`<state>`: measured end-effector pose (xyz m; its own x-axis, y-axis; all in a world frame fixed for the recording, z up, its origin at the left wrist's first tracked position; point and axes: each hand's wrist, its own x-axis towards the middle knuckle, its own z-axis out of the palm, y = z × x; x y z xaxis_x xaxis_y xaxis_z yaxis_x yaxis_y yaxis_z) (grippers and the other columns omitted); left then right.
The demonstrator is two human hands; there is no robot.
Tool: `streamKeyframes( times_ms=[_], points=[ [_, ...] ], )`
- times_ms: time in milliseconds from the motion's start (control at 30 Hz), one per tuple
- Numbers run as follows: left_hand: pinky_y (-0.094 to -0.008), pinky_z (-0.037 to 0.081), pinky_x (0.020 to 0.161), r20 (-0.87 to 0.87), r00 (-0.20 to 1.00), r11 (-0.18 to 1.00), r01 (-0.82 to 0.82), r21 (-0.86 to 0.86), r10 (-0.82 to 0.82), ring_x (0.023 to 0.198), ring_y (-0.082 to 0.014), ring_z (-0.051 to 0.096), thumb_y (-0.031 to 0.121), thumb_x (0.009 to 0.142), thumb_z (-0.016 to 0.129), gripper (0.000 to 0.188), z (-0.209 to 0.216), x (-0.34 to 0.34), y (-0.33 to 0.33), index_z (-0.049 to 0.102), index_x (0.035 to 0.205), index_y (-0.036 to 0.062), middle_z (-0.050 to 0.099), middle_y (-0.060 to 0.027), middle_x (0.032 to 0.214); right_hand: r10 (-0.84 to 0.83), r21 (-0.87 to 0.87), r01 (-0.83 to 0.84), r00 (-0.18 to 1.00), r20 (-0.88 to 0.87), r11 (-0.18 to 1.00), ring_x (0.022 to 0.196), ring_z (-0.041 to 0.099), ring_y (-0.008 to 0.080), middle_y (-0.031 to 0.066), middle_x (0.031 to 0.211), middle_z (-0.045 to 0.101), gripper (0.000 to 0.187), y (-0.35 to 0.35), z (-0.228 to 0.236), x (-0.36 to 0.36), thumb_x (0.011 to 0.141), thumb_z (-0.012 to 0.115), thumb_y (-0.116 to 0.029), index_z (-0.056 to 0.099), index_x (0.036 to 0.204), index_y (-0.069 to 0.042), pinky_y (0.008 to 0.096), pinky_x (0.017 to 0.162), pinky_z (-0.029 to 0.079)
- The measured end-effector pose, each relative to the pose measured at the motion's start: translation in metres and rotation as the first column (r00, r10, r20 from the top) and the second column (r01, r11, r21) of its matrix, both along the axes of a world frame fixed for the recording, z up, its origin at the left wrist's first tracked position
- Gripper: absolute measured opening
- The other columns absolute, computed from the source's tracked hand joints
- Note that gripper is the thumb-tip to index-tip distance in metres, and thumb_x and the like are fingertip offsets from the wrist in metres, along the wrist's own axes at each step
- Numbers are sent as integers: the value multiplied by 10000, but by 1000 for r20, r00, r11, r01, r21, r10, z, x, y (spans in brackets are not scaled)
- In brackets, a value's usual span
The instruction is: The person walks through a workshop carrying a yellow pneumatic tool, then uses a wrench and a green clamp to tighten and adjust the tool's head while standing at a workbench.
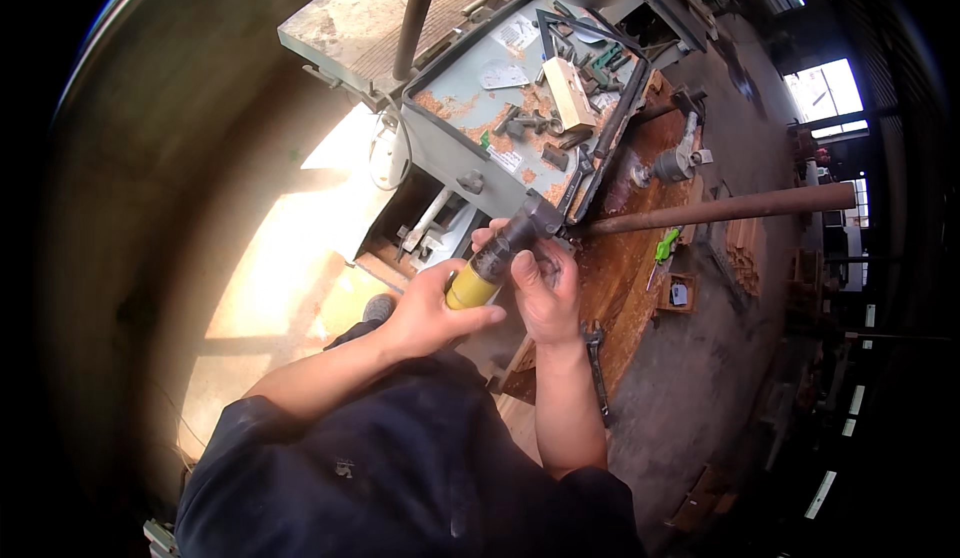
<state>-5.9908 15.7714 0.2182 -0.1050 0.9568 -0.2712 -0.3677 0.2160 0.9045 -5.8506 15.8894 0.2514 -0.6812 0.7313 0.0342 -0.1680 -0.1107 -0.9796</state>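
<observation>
In the middle of the frame, a power tool (505,245) lies between two hands: the left hand (430,310) has its grip closed around the yellow end, while the right hand (548,298) is partly curled at the dark body, and I cannot tell how firmly it holds. Toward the upper middle, a wooden block (568,94) rests among metal parts on the grey table (468,76), and a brown pole (725,207) extends to the right.

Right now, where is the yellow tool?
In the head view, the yellow tool sits near the centre, the left hand on its yellow end and the right hand on its dark body, just below the grey tray.
</observation>
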Motion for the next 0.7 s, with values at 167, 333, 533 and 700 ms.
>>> streamKeyframes(
  times_ms=[167,333,533,700],
  points=[
    [-276,503,569,-198,979,997,-32,64,44,635,-94,626,294,819,919,502,1,-1,16,620,1118,23,661,-27,775,-134,-99,111,954,-267,989,1224,646,267,169,1355,646,887,27,-7,21,885,841,-492,484,1467,75,428,1079,513],
    [-276,495,550,-134,991,999,14,44,-8,635,-93,628,310,818,923,522,5,1,24,623,1124,14,658,-30,777,-194,-100,174,951,-242,980,1097,694,231,152,1252,686,810,38,20,10,852,891,-439,556,1364,91,379,973,574],
    [-267,469,524,82,983,987,162,-2,-161,595,-92,602,271,831,916,485,14,7,25,625,1114,5,649,-16,766,-262,-21,261,954,-148,965,917,704,291,202,1017,730,322,48,14,19,947,769,-208,692,1088,71,442,910,572],
    [-261,490,545,300,917,962,273,2,-261,625,-97,627,222,865,884,396,19,11,24,636,1097,19,670,-29,792,-276,-62,270,952,-132,961,890,704,271,187,972,737,253,46,17,25,943,739,-160,708,1042,71,410,890,572]
  ],
)
